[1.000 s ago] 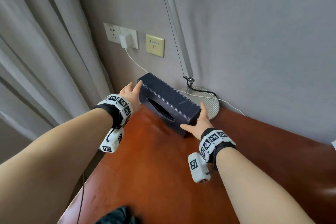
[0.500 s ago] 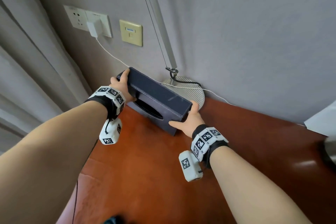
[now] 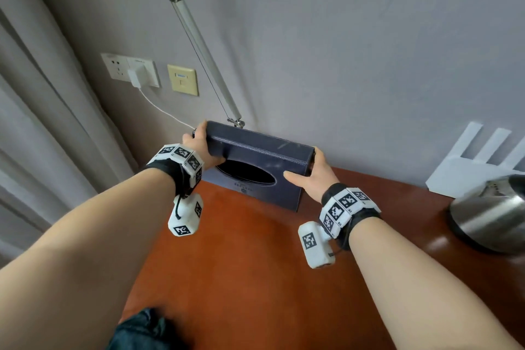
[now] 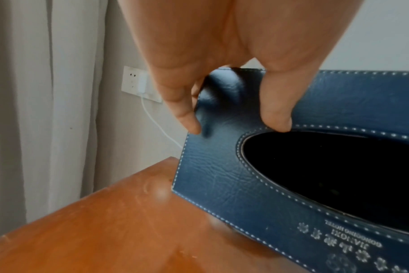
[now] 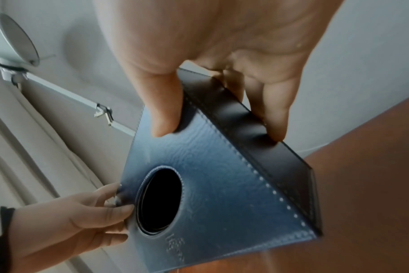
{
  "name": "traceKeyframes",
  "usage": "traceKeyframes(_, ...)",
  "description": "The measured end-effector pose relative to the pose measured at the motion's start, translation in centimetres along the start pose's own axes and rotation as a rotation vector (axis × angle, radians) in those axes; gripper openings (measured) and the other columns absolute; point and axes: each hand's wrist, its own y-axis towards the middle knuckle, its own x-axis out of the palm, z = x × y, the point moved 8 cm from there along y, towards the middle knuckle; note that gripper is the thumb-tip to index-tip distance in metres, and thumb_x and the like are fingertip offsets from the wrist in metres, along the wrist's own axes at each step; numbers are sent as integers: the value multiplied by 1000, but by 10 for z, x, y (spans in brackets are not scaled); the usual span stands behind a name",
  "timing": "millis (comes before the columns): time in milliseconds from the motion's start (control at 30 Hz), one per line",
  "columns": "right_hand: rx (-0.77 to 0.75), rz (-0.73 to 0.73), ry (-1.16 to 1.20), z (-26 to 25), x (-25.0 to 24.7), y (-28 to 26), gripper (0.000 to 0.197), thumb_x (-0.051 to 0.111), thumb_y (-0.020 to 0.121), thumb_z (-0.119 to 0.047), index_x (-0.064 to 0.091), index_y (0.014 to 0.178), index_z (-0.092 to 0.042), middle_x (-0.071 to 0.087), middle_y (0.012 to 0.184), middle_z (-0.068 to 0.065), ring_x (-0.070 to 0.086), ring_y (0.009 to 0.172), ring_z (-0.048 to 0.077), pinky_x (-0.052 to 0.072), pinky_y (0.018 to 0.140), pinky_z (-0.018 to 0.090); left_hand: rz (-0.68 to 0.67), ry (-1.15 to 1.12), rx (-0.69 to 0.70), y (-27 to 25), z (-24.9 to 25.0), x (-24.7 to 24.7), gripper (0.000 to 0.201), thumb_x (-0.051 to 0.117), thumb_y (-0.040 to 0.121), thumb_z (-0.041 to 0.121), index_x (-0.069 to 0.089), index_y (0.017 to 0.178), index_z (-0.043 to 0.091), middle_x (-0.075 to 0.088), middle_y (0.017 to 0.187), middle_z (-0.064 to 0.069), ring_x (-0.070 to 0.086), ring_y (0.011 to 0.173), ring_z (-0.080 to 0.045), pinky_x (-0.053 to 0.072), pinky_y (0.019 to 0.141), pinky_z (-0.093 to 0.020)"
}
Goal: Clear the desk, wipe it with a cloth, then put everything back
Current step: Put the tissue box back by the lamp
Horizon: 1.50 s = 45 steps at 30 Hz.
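Note:
A dark blue leather tissue box (image 3: 257, 155) with an oval opening is held at both ends, tipped so the opening faces me, just above the back of the red-brown desk (image 3: 250, 270). My left hand (image 3: 203, 145) grips its left end, thumb at the rim of the opening and fingers round the end. My right hand (image 3: 312, 172) grips the right end, thumb on the stitched face and fingers behind. The left wrist view shows the box (image 4: 222, 184) pinched by the left hand (image 4: 234, 127). In the right wrist view the right hand (image 5: 221, 132) clamps the box (image 5: 210, 184).
A lamp arm (image 3: 204, 57) rises along the grey wall behind the box. A steel kettle (image 3: 488, 216) and a white router (image 3: 477, 162) stand at the desk's right. A wall socket with charger (image 3: 136, 74) and a curtain (image 3: 42, 128) are at the left. Dark fabric (image 3: 142, 329) lies at the near edge.
The box has been lifted off the desk and tipped towards me. Both hands closed round its ends and carried it up and to the right.

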Motion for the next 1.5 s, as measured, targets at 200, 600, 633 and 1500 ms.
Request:
traceKeyframes(200,-39,80,65,33,-102,-42,69,69,80,-35,33,136,-17,54,132,2,53,119,20,42,105,41,35,35,121,-61,94,22,102,75,75,35,7,150,31,32,143,-13,40,130,-35,35,108,-43)
traceKeyframes(600,187,164,-138,141,-270,-79,68,37,98,-43,11,149,-7,33,150,13,36,136,29,30,107,32,-97,151,258,-132,237,150,95,73,76,41,11,148,43,36,132,-16,44,122,-35,35,108,-39)
traceKeyframes(633,210,163,-143,149,-274,-76,68,36,98,-43,9,149,-7,33,150,14,35,136,29,30,107,32,-122,169,251,-131,240,160,94,72,77,41,10,148,43,35,131,-16,44,121,-35,35,108,-39)
traceKeyframes(1500,646,42,-260,272,-238,54,66,34,101,-29,-1,148,0,34,149,18,39,134,32,33,105,35,-530,596,206,-31,250,289,81,59,86,49,10,150,38,19,150,-16,38,130,-37,38,106,-41)
